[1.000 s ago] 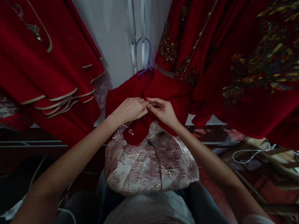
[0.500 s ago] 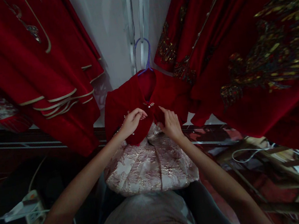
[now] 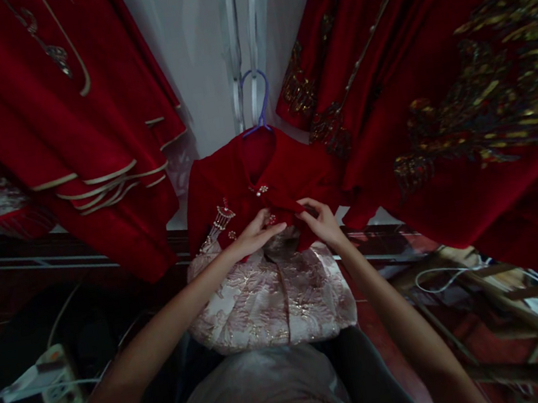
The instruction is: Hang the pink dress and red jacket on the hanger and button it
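Observation:
A small red jacket (image 3: 216,169) with beaded trim hangs in front of me on a purple hanger (image 3: 264,94). Under it shows a pale brocade skirt (image 3: 265,310) with a shiny pattern. My left hand (image 3: 259,231) is at the jacket's front opening beside a flower-shaped button, its fingers closed on the red edge. Across the opening, my right hand (image 3: 321,220) pinches the other front edge and lifts it a little outward. A second beaded fastening (image 3: 261,190) sits higher, near the collar.
Red garments (image 3: 99,119) hang at the left, and more with gold sequin embroidery (image 3: 494,87) at the right. Metal rails (image 3: 238,31) run up the pale wall. A power strip (image 3: 60,387) lies lower left; a wooden rack (image 3: 519,319) stands lower right.
My left hand has moved right and down to the jacket's front edge. My right hand has shifted slightly right and now pulls its edge outward. The beaded tassel at the left has come into view.

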Available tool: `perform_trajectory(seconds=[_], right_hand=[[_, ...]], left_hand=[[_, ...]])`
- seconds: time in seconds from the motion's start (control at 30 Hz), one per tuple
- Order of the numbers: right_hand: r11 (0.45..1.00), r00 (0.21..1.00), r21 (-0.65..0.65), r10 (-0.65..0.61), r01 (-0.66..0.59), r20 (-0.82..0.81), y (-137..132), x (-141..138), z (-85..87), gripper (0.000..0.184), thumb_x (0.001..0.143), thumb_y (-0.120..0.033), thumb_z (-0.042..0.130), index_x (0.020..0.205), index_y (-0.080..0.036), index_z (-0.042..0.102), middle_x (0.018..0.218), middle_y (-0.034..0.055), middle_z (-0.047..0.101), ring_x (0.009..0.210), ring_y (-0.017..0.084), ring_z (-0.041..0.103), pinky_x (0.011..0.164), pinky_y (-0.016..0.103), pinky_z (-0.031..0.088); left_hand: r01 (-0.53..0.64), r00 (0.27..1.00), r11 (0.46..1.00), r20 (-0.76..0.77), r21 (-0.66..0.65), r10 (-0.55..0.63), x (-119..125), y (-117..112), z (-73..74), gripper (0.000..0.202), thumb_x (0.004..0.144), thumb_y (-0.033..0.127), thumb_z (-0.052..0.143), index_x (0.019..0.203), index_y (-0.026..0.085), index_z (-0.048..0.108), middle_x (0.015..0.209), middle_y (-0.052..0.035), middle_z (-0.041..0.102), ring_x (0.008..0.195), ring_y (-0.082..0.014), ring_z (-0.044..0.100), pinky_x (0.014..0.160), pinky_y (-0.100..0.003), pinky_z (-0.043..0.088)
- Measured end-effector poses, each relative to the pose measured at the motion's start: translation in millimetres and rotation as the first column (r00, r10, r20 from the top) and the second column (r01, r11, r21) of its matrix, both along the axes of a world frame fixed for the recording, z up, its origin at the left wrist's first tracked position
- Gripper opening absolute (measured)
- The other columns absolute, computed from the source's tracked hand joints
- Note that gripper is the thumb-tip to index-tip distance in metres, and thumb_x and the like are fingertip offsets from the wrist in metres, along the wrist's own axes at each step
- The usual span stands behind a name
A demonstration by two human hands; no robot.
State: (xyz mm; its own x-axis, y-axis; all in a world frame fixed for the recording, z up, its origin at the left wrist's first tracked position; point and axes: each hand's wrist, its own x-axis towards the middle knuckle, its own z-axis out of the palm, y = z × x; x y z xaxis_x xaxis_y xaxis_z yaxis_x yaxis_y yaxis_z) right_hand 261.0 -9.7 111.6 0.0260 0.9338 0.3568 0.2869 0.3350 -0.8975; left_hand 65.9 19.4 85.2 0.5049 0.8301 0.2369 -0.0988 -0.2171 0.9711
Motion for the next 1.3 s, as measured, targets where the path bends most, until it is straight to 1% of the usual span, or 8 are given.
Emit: perform_trajectory(seconds=[0.17, 0.43, 0.57, 0.67, 0.8, 0.9, 1.17, 1.3], right_hand=[[0.997, 0.987, -0.042, 0.062, -0.069, -0.146, -16.0, -2.6, 13.4, 0.015, 0.077, -0.029, 0.053, 0.086, -0.022, 0.064, 0.081, -0.0016, 0.065, 0.08, 0.017, 0.062, 0.076, 0.028, 0.048], [0.936, 0.972, 0.273, -0.187, 0.221, -0.144, -33.3, -1.9, 40.2, 0.012, 0.083, -0.032, 0.06, 0.084, -0.02, 0.061, 0.091, 0.0039, 0.064, 0.09, 0.017, 0.06, 0.086, 0.032, 0.046], [0.914, 0.952, 0.294, -0.223, 0.279, -0.211, -47.1, -4.4, 52.5, 0.014, 0.083, -0.032, 0.06, 0.076, -0.02, 0.059, 0.072, 0.0005, 0.06, 0.066, 0.012, 0.056, 0.063, 0.025, 0.046], [0.952, 0.964, 0.236, -0.14, 0.194, -0.227, -55.0, -12.4, 58.4, 0.016, 0.084, -0.035, 0.06, 0.078, -0.02, 0.058, 0.062, -0.0022, 0.056, 0.05, 0.009, 0.047, 0.048, 0.022, 0.039], [0.993, 0.985, 0.121, 0.028, -0.008, -0.17, -56.0, -32.0, 58.6, 0.019, 0.084, -0.039, 0.06, 0.089, -0.021, 0.059, 0.073, 0.0002, 0.061, 0.054, 0.009, 0.051, 0.044, 0.021, 0.038], [0.993, 0.995, 0.075, 0.091, -0.089, -0.034, -51.9, -49.2, 49.7, 0.025, 0.082, -0.041, 0.063, 0.095, -0.02, 0.06, 0.082, 0.0022, 0.063, 0.063, 0.011, 0.056, 0.048, 0.021, 0.041], [1.0, 0.983, -0.004, -0.008, 0.009, 0.183, -31.1, -72.8, 10.8, 0.035, 0.07, -0.041, 0.072, 0.094, -0.019, 0.059, 0.078, 0.0018, 0.061, 0.065, 0.013, 0.058, 0.06, 0.026, 0.048], [0.997, 0.978, 0.056, -0.061, 0.051, 0.198, -23.8, -71.1, 3.6, 0.03, 0.07, -0.041, 0.072, 0.076, -0.02, 0.051, 0.071, -0.0017, 0.055, 0.065, 0.013, 0.053, 0.062, 0.025, 0.044]], left_hand=[[0.036, 0.995, 0.986, 0.094, -0.161, -0.021, 14.0, -28.4, 13.5, 0.041, 0.077, 0.039, 0.066, 0.109, 0.015, 0.056, 0.11, -0.0106, 0.066, 0.092, -0.0177, 0.063, 0.083, -0.033, 0.05], [0.005, 0.975, 0.997, -0.222, 0.075, 0.012, 7.7, -40.7, 37.3, 0.026, 0.084, 0.041, 0.056, 0.086, 0.016, 0.057, 0.066, -0.0013, 0.063, 0.052, -0.0122, 0.056, 0.05, -0.026, 0.045], [0.164, 0.981, 0.986, -0.099, -0.042, -0.168, -8.6, -50.5, 73.0, 0.032, 0.087, 0.042, 0.052, 0.106, 0.016, 0.047, 0.06, -0.0002, 0.063, 0.045, -0.0127, 0.058, 0.04, -0.023, 0.041], [0.073, 0.997, 0.997, 0.01, -0.025, -0.072, -16.1, -51.4, 87.0, 0.039, 0.086, 0.043, 0.054, 0.113, 0.016, 0.044, 0.066, -0.0014, 0.064, 0.05, -0.014, 0.062, 0.042, -0.023, 0.044], [-0.194, 0.979, 0.977, -0.039, 0.094, 0.198, -18.5, -44.7, 72.0, 0.036, 0.086, 0.046, 0.054, 0.109, 0.019, 0.049, 0.079, -0.0022, 0.066, 0.054, -0.0121, 0.061, 0.047, -0.024, 0.05], [-0.221, 0.974, 0.974, -0.048, 0.05, 0.223, -21.4, -43.7, 51.9, 0.038, 0.093, 0.05, 0.038, 0.11, 0.019, 0.051, 0.082, -0.0026, 0.067, 0.056, -0.0127, 0.063, 0.05, -0.025, 0.053], [-0.277, 0.96, 0.961, -0.059, -0.024, 0.275, -34.0, -51.2, 19.7, 0.03, 0.084, 0.046, 0.056, 0.088, 0.017, 0.059, 0.08, -0.0026, 0.069, 0.071, -0.015, 0.068, 0.065, -0.027, 0.057], [-0.399, 0.903, 0.906, -0.114, 0.14, 0.415, -47.7, -27.4, 8.2, 0.025, 0.085, 0.04, 0.055, 0.084, 0.016, 0.061, 0.083, -0.0046, 0.067, 0.076, -0.0139, 0.065, 0.071, -0.028, 0.054]])
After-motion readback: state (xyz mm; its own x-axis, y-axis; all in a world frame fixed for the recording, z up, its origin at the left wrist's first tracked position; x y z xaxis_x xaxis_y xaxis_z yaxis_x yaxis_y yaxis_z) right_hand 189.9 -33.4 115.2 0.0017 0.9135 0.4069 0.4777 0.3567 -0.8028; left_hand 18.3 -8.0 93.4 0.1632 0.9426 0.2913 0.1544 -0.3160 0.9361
